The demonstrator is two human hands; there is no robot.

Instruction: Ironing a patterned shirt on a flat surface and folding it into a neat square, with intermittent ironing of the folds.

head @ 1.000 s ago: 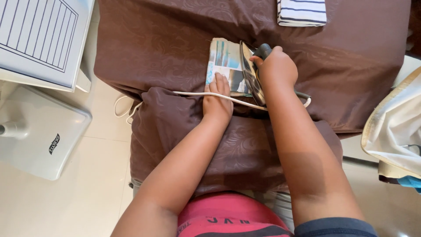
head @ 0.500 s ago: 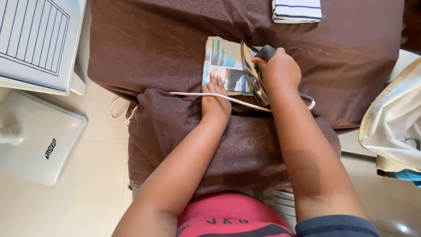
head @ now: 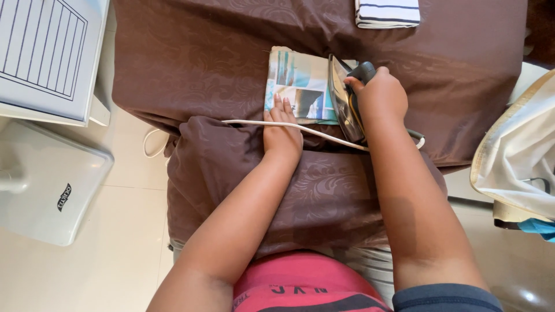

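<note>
At nine o'clock we note a white plastic appliance base [head: 49,185] standing on the pale tiled floor [head: 115,266], and above it, toward ten o'clock, a white panel with dark ruled lines [head: 46,52].

Moving right, a white power cord [head: 248,122] loops off the edge of the dark brown patterned cloth [head: 202,63] that covers the surface, then runs across it toward three o'clock.

Our left hand [head: 281,132] lies flat, fingers together and extended toward twelve o'clock, pressing on the lower edge of the small folded fabric piece printed in teal, white and grey blocks [head: 298,84]. The cord passes across or just under this hand; we cannot tell which. The fabric piece lies on the brown cloth just above centre, near twelve o'clock from the left hand.

Immediately to the right, our right hand [head: 377,98] is closed around the dark handle of the electric iron with a metal soleplate [head: 346,101]. The iron sits at the right edge of the printed fabric piece, touching it, its soleplate tilted so that the shiny face shows toward the left.

At one o'clock a folded white cloth with dark stripes [head: 387,13] rests on the brown cloth, well apart from the hands. At three o'clock a cream and white garment [head: 514,162] hangs beside the surface.
</note>
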